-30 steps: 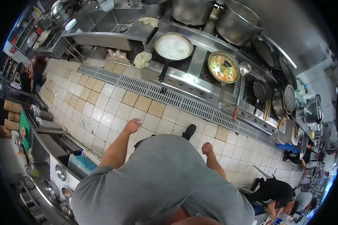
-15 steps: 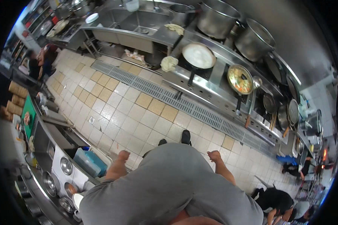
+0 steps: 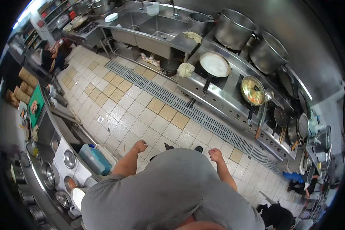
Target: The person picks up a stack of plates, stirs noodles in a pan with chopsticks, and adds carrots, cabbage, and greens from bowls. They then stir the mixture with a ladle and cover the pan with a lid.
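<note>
My left hand (image 3: pixel 140 146) hangs over the tiled floor left of my body, its fingers loosely curled and nothing visible in them. On the other side, my right hand (image 3: pixel 215 154) is also loosely curled over the floor, with no object showing in it. Neither hand touches anything. Ahead to the right on the stove (image 3: pixel 227 102) sit a frying pan with whitish contents (image 3: pixel 215 64) and a second pan with colourful food in liquid (image 3: pixel 253 90). A ladle (image 3: pixel 269 94) lies beside the second pan. The blue-green plastic bins (image 3: pixel 97 159) stand left of my left arm.
A long floor grate (image 3: pixel 157 97) runs along the stove and sink (image 3: pixel 161 28). Large stockpots (image 3: pixel 234 28) stand behind the pans. Left is a counter with metal bowls (image 3: pixel 69 158) and a green cutting board (image 3: pixel 36 105). One person (image 3: pixel 50 57) is far left; another (image 3: pixel 278 216) is lower right.
My view has shifted, so the stove, sink and floor sit lower and further right. My left hand has swung forward and right; my right hand stays at nearly the same place in view.
</note>
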`<state>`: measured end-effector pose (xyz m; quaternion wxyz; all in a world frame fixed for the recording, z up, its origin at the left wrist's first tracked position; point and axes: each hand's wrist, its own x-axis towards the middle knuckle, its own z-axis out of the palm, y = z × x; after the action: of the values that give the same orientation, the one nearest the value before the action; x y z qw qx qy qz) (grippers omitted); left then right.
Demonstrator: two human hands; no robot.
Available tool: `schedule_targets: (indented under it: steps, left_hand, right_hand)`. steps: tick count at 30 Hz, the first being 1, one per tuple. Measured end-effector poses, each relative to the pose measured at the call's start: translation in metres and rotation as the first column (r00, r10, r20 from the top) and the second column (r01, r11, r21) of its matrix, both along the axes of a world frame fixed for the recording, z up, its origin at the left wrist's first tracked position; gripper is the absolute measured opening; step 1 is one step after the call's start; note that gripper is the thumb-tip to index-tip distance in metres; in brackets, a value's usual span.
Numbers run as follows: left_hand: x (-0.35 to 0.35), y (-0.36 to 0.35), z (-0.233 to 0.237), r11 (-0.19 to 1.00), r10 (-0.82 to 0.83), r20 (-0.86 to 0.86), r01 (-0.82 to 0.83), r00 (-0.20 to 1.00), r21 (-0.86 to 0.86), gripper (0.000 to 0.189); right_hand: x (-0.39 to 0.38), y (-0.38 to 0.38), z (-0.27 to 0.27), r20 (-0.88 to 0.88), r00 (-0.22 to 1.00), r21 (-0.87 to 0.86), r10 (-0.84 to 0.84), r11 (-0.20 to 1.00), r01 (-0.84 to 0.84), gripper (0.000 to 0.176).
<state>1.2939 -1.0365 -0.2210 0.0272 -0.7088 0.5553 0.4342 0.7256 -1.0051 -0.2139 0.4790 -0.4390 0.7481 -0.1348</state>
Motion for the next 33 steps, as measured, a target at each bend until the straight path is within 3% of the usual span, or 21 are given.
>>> schedule_targets:
  steps: [5,7,8,9,10,11,12,14,16,17,19,21,26,28,29,31,32,33]
  left_hand:
    - [0.025,0.027,-0.007,0.997,0.016,0.1,-0.023,0.995,0.078,0.048]
    - [0.018,0.034,-0.006,0.992,0.017,0.087,-0.027,0.996,0.12,0.049]
    - [0.018,0.038,-0.013,0.992,0.065,0.06,-0.071,0.996,0.103,0.049]
    - [0.01,0.039,-0.019,0.991,0.101,0.03,-0.103,0.994,0.091,0.05]
    - [-0.007,0.039,-0.015,0.993,0.051,0.024,-0.054,0.998,0.105,0.05]
    - [-0.021,0.041,-0.001,0.967,0.147,0.014,-0.147,0.989,0.208,0.05]
    - [-0.035,0.038,0.01,0.922,0.245,0.022,-0.241,0.969,0.302,0.05]
    - [-0.067,0.036,0.019,0.935,0.194,0.006,-0.186,0.981,0.302,0.049]
    - [-0.088,0.034,0.015,0.942,0.165,-0.007,-0.156,0.986,0.297,0.048]
    - [-0.098,0.029,-0.003,0.976,0.05,-0.017,-0.045,0.999,0.212,0.047]
    - [-0.121,0.022,-0.016,0.988,-0.078,-0.018,0.08,0.997,0.13,0.046]
    - [-0.15,0.007,-0.015,0.976,-0.217,-0.045,0.216,0.975,-0.026,0.045]
    - [-0.231,-0.019,-0.003,0.964,-0.258,-0.076,0.251,0.963,-0.089,0.045]
    - [-0.261,-0.009,0.012,0.951,-0.302,-0.07,0.295,0.951,-0.092,0.046]
    - [-0.274,-0.003,0.015,0.954,-0.295,-0.121,0.286,0.948,-0.084,0.045]
    - [-0.299,0.005,0.024,0.955,-0.294,-0.172,0.283,0.94,-0.085,0.044]
    - [-0.306,0.016,0.03,0.944,-0.329,-0.163,0.32,0.93,-0.082,0.044]
    - [-0.309,0.025,0.031,0.932,-0.363,-0.155,0.354,0.919,-0.08,0.044]
  right_hand:
    - [-0.028,0.053,-0.01,0.052,0.99,0.008,-0.132,0.991,0.131,0.021]
    - [-0.05,0.082,-0.001,-0.024,0.999,0.236,0.022,0.972,-0.015,0.02]
    - [-0.109,0.114,-0.093,0.101,0.949,0.15,0.298,0.939,-0.31,0.024]
    - [-0.117,0.128,-0.121,0.098,0.961,0.161,0.259,0.949,-0.272,0.024]
    - [-0.125,0.152,-0.135,0.104,0.994,0.341,-0.027,0.94,-0.01,0.026]
    - [-0.133,0.179,-0.14,0.063,0.949,0.507,-0.309,0.829,0.236,0.028]
    - [-0.131,0.196,-0.058,0.109,0.987,0.057,0.119,0.99,-0.126,0.031]
    - [-0.129,0.184,-0.041,-0.054,0.998,0.391,0.039,0.92,-0.015,0.032]
    - [-0.14,0.194,-0.052,-0.014,0.993,0.328,-0.118,0.938,0.116,0.03]
    - [-0.138,0.196,-0.04,0.001,0.956,0.315,-0.294,0.907,0.279,0.028]
    - [-0.145,0.197,-0.042,0.013,0.925,0.325,-0.379,0.877,0.354,0.028]
    - [-0.147,0.198,-0.034,0.022,0.918,0.309,-0.397,0.876,0.372,0.027]
    - [-0.176,0.218,-0.063,0.081,0.905,0.254,-0.418,0.886,0.387,0.027]
    - [-0.197,0.243,-0.105,-0.044,0.989,0.149,-0.143,0.978,0.149,0.027]
    - [-0.197,0.251,-0.094,-0.033,0.986,0.154,-0.164,0.974,0.167,0.027]
    - [-0.208,0.261,-0.069,-0.109,0.994,0.355,-0.031,0.932,0.068,0.026]
    - [-0.236,0.302,-0.167,-0.115,0.986,0.046,0.117,0.993,-0.112,0.029]
    - [-0.24,0.306,-0.168,-0.115,0.987,0.038,0.109,0.994,-0.105,0.029]
